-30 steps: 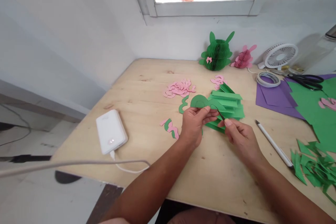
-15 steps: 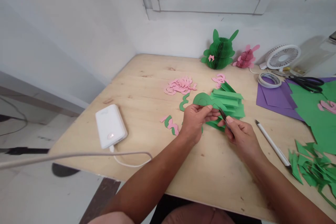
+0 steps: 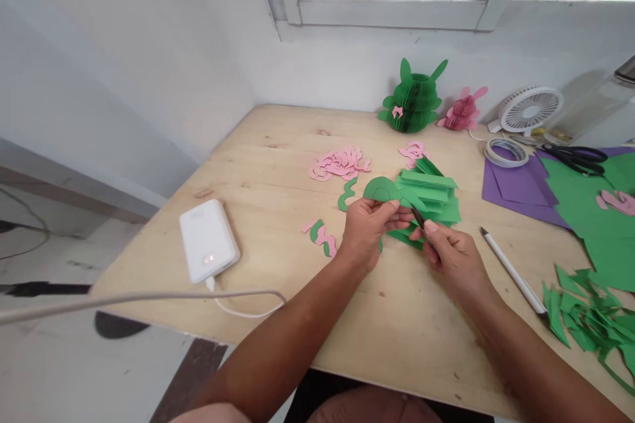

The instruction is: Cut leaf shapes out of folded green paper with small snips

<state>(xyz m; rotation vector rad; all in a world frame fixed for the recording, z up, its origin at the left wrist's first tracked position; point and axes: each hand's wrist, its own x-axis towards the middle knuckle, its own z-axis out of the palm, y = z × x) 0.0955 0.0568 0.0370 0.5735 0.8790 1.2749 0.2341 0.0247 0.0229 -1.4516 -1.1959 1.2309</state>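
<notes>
My left hand (image 3: 366,228) pinches a green paper cutout (image 3: 380,189) with curved outlines drawn on it, held just above the table. My right hand (image 3: 449,248) is closed around small scissors (image 3: 418,216). Their dark blades touch the cutout's right end, and the handles are mostly hidden by my fingers. Behind both hands lies a stack of folded green paper strips (image 3: 430,186). A wavy green piece (image 3: 346,195) rests left of the cutout, and a few pink and green wavy pieces (image 3: 320,236) lie beside my left wrist.
Pink cutouts (image 3: 340,162) are piled farther back. A green paper figure (image 3: 414,102) and a pink one (image 3: 464,111) stand by the wall. At right are purple paper (image 3: 518,188), tape (image 3: 506,153), black-handled scissors (image 3: 575,157), a pen (image 3: 513,272) and green scraps (image 3: 592,310). A white power bank (image 3: 208,240) lies left.
The view has shifted slightly. Both hands keep their grips, and the scissors stay at the right end of the green cutout with barely any movement.
</notes>
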